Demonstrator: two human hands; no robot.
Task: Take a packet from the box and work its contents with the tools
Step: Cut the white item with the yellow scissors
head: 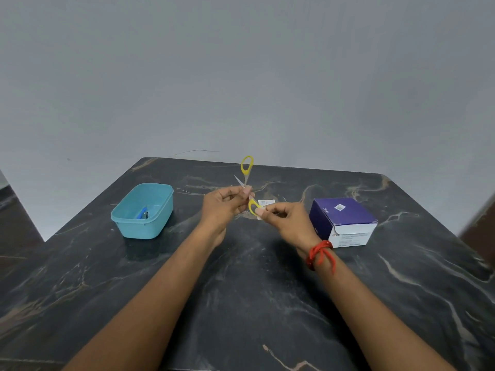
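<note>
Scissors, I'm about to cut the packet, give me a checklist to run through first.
1. Scissors held off the table by left hand and right hand: ok.
2. Blades apart: ok.
3. Cutting grip, fingers through the yellow loops: not ok, right hand only pinches the lower loop.
4. Packet out of the box, lying on the table: ok.
5. Packet sealed: cannot tell.
6. Spare tool in the blue tub: ok.

Dark marble table (241, 290): teal tub (146, 228), packet (267, 202), purple box (344, 219).

dark marble table (254, 303); grey wall (241, 76) behind
</note>
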